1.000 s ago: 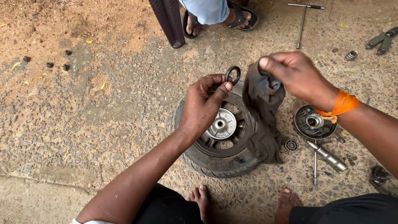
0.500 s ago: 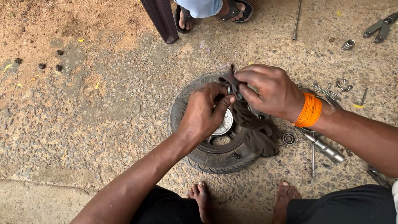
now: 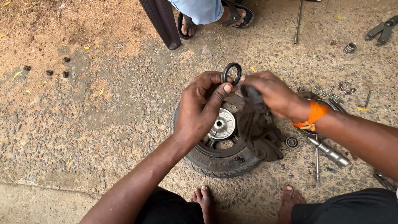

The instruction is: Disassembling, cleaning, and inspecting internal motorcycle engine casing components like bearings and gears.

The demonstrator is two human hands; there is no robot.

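A black ring is pinched upright in the left hand, raised above the wheel lying on the ground. A dark rag is gripped by the right hand and pressed against the ring, apparently for wiping.

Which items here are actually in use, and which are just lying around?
In use:
- left hand pinching the black ring
- right hand wiping it with the dark rag
- small wheel lying flat beneath both hands

Lying about:
- bearing
- socket wrench
- pliers
- loose bolts
- metal rod
- a bystander's sandalled feet
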